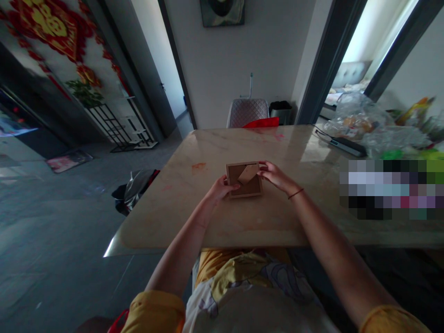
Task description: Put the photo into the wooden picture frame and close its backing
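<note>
A small wooden picture frame (pixel 244 194) is held between my hands just over the table, its brown back facing me. A lighter flap, which looks like the stand leg (pixel 248 173), lies slantwise across that back. My left hand (pixel 222 187) grips the frame's left side, with the thumb over the front-left corner of the back. At the upper right corner, the fingers of my right hand (pixel 272 175) close on the rim near the flap's end. The frame's front side is hidden from me.
The marble-look table (pixel 277 222) spreads around my hands. Clear plastic bags (pixel 357 115) and a dark elongated device with a cord (pixel 347 145) lie at the right. A quilted chair (pixel 249 113) stands beyond the far edge, with a red item (pixel 262 122) there. A bag (pixel 137 187) sits left of the table.
</note>
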`<move>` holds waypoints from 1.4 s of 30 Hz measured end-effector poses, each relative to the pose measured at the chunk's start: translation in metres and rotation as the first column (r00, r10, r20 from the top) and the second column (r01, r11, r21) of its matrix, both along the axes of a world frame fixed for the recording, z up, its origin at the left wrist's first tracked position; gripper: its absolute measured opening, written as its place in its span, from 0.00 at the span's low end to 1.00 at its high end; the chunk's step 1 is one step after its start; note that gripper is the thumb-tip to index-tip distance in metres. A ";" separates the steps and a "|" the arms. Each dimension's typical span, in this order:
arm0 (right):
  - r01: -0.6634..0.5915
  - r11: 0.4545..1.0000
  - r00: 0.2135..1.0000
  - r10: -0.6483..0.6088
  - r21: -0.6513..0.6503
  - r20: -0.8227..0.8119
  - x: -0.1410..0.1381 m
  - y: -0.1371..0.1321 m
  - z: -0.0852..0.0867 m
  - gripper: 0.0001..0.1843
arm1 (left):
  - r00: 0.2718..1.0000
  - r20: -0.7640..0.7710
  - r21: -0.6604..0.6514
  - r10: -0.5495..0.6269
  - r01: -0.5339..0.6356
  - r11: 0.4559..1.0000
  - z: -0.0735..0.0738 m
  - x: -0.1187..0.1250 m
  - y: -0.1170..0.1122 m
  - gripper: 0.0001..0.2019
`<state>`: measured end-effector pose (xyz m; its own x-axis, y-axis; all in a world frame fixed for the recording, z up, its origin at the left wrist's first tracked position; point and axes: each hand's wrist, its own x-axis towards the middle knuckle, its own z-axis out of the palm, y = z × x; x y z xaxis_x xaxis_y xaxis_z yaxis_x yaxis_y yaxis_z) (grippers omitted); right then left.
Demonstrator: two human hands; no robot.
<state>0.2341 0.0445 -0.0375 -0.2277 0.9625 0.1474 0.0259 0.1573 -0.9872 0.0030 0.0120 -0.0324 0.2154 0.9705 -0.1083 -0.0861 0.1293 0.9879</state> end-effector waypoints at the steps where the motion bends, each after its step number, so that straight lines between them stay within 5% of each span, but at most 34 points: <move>1: -0.009 1.000 1.000 0.008 -0.005 -0.017 0.000 -0.002 0.001 0.23 | 0.999 0.018 -0.012 -0.027 0.027 1.000 0.002 0.000 -0.001 0.24; 8: -0.027 0.998 0.994 0.020 -0.062 -0.112 0.000 -0.007 0.006 0.26 | 0.986 0.163 -0.086 0.022 -0.008 0.996 0.010 -0.006 0.001 0.09; 16: -0.048 0.998 0.996 0.044 -0.047 -0.081 0.002 -0.007 0.006 0.26 | 0.957 0.265 -0.118 -0.120 0.155 0.981 0.014 -0.021 0.004 0.06; 28: -0.056 0.998 0.997 0.055 -0.008 -0.058 0.000 -0.009 0.010 0.28 | 0.995 0.036 -0.013 -0.093 0.094 0.996 0.016 -0.023 0.004 0.17; 34: -0.068 0.998 0.997 0.069 0.008 -0.042 -0.003 -0.010 0.010 0.29 | 0.988 -0.158 0.094 -0.001 0.016 0.995 0.016 -0.015 -0.001 0.13; 38: 0.012 0.997 1.000 -0.013 -0.074 -0.012 -0.008 -0.008 0.008 0.29 | 0.954 -0.272 0.134 0.122 -0.088 0.987 0.011 -0.009 0.001 0.10; 42: 0.028 0.984 0.997 -0.040 -0.175 -0.061 -0.012 -0.009 0.010 0.22 | 0.973 -0.206 0.036 0.101 -0.096 0.995 0.009 -0.007 0.001 0.09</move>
